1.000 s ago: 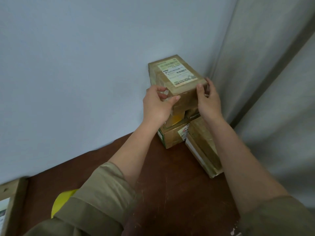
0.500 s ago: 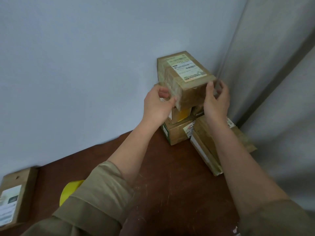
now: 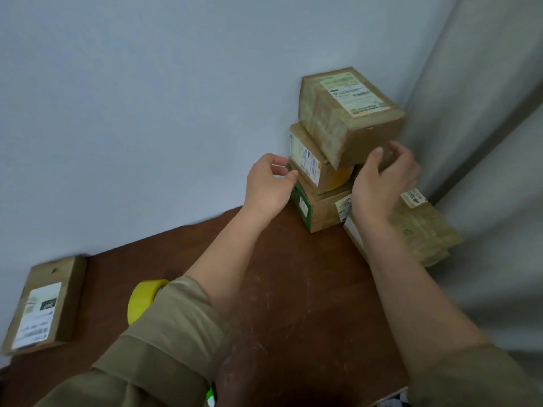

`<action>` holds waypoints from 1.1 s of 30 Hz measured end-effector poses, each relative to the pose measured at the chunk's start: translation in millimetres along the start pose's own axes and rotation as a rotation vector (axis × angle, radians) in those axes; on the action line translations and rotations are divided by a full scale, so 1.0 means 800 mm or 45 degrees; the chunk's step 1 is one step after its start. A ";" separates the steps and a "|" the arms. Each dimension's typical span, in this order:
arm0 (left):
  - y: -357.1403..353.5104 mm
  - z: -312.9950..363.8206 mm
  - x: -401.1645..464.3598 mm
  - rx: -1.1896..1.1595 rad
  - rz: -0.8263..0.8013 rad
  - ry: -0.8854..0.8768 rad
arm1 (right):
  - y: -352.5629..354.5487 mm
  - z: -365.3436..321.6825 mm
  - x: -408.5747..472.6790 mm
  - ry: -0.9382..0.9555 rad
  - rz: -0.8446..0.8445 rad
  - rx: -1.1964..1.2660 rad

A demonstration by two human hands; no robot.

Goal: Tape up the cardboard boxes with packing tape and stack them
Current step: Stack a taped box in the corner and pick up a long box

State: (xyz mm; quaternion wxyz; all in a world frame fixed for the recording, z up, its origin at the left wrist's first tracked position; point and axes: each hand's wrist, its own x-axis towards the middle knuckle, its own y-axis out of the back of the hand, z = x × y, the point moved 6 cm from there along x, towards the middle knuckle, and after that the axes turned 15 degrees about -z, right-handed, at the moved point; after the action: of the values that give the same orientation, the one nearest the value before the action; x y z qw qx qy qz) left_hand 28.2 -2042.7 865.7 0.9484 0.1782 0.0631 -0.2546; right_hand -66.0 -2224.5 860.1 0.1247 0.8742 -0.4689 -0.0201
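Observation:
Three cardboard boxes are stacked in the corner. The top box (image 3: 349, 113) bears a white label and sits skewed on the middle box (image 3: 318, 168), which has yellow tape. Under them lies the bottom box (image 3: 321, 208) with a green side. My right hand (image 3: 382, 180) holds the top box's lower right corner, thumb on the front face and fingers round the side. My left hand (image 3: 269, 183) hovers just left of the stack, fingers loosely curled, holding nothing.
A flat taped box (image 3: 426, 230) lies right of the stack, partly over the table's edge. Behind my left sleeve sits a yellow tape roll (image 3: 144, 301). Another labelled box (image 3: 44, 304) lies at the far left of the brown table (image 3: 293, 289). A grey curtain (image 3: 484, 171) hangs to the right.
My left hand has come off the top box and dropped beside the stack. My right hand slid down to the box's lower corner. The view swung left, revealing the left box.

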 end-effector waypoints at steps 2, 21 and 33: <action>0.009 -0.006 -0.010 -0.016 -0.019 -0.004 | -0.003 -0.004 -0.018 0.013 0.041 -0.016; 0.319 -0.220 -0.165 0.007 0.040 0.218 | -0.240 -0.030 -0.356 -0.130 -0.389 -0.127; 0.337 -0.348 -0.217 -0.058 0.060 0.470 | -0.292 0.038 -0.426 -0.329 -0.676 -0.216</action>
State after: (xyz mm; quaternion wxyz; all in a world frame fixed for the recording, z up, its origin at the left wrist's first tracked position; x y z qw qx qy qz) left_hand 6.5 -1642.4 726.3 0.9302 0.2018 0.2376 -0.1938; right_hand -70.8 -1825.5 747.1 0.1271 0.9427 -0.2328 -0.2022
